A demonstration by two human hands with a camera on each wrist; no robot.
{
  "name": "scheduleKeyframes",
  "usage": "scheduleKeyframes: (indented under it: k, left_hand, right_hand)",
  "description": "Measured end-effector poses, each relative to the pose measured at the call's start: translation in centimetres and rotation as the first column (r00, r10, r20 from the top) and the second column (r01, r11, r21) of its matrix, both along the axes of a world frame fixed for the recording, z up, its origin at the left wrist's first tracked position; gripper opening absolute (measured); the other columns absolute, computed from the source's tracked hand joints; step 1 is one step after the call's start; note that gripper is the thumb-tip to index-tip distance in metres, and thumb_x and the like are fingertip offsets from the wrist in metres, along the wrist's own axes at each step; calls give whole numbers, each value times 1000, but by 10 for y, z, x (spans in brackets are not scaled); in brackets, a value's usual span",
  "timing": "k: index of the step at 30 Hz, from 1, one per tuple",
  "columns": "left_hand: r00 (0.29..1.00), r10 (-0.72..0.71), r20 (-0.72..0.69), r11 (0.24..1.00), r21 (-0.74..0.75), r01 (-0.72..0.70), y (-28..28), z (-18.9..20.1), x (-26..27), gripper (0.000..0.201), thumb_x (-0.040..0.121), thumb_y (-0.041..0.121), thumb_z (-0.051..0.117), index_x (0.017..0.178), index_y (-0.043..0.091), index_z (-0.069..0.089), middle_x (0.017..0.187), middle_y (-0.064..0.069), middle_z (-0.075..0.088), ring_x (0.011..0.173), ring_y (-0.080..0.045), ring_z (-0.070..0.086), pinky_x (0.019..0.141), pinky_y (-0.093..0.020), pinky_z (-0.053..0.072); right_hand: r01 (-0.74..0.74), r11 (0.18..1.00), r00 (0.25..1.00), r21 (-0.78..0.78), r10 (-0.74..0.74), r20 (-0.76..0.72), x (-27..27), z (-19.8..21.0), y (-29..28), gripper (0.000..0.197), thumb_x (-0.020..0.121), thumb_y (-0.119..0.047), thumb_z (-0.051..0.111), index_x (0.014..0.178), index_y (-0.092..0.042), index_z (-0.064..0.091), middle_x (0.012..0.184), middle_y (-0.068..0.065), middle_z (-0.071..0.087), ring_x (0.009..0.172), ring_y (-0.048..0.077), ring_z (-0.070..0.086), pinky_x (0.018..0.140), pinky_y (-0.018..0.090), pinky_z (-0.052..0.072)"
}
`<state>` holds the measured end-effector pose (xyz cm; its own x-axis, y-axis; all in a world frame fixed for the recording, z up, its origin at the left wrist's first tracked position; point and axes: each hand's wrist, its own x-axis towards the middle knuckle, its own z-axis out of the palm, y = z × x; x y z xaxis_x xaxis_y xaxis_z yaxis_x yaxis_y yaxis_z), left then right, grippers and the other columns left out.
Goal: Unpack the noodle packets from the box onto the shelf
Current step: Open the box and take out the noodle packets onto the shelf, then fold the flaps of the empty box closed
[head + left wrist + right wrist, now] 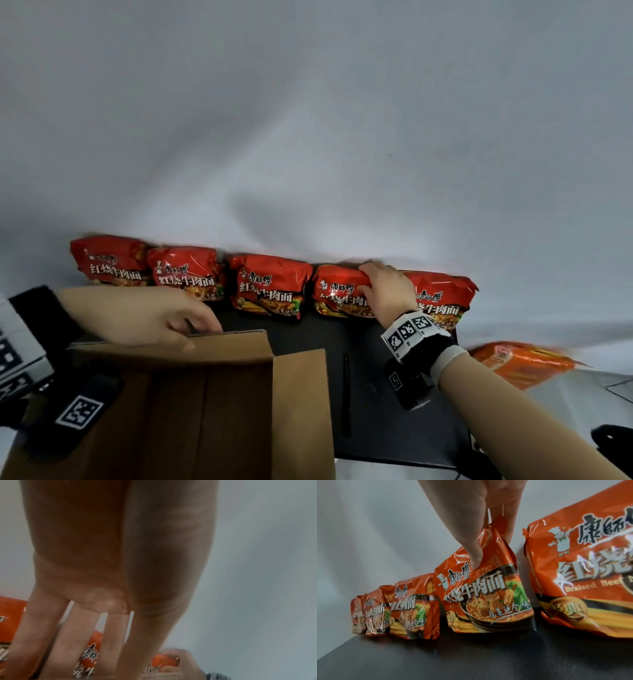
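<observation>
Several red noodle packets stand in a row along the white wall on the black shelf [308,337]. My right hand [368,281] grips the top edge of the fourth packet [337,291] from the left. In the right wrist view my right hand [491,550] has the thumb on the front of this packet [488,595] and fingers behind it. The packet stands on the shelf [471,655], beside the rightmost packet [582,561]. My left hand [185,322] rests on the far rim of the open cardboard box [239,346], with fingers [72,635] held straight. The box's inside is in shadow.
Another orange packet [520,363] lies lower down, beyond the shelf's right end. A black pen [346,394] lies on the shelf between the box and my right wrist. The wall stands right behind the packets. Bare shelf shows in front of the row.
</observation>
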<state>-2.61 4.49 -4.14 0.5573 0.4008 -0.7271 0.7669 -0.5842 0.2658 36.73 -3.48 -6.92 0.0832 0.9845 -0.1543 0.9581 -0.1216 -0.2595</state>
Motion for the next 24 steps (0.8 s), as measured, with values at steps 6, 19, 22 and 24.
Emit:
scheduleKeyframes:
  k: [6, 19, 22, 24]
  left_hand:
    - [977, 181, 111, 983, -53, -176, -44, 96, 59, 25, 93, 30, 52, 108, 46, 63, 110, 24, 66, 104, 11, 58, 95, -18, 48]
    - [991, 49, 126, 999, -6, -49, -42, 101, 61, 32, 92, 17, 52, 79, 45, 57, 85, 23, 68, 84, 9, 62, 76, -12, 45]
    - [987, 56, 152, 997, 44, -63, -32, 103, 63, 33, 92, 16, 53, 83, 47, 58, 85, 25, 67, 84, 8, 61, 74, -10, 39]
    - [982, 72, 173, 991, 99, -90, -28, 104, 66, 29, 92, 16, 53, 98, 42, 65, 95, 26, 67, 89, 8, 58, 78, -11, 38]
  right_hand:
    - [-6, 994, 999, 113, 1, 47, -4, -2, -1, 41, 83, -25, 64, 122, -15, 57, 126, 4, 58, 122, 26, 48, 101, 39, 38]
    - [14, 816, 954, -578, -185, -237, -22, -11, -77, 24, 88, -36, 58, 76, -15, 63, 65, -5, 62, 59, 11, 60, 65, 25, 54]
    - [92, 627, 974, -774, -217, -60, -34, -39, -105, 33, 83, -44, 62, 77, -12, 65, 78, 3, 70, 70, 17, 66, 74, 29, 56]
    - [142, 654, 985, -743, -170, 39, -42, -52, -117, 41, 80, -47, 64, 97, -9, 65, 101, 8, 70, 92, 22, 68, 77, 30, 53]
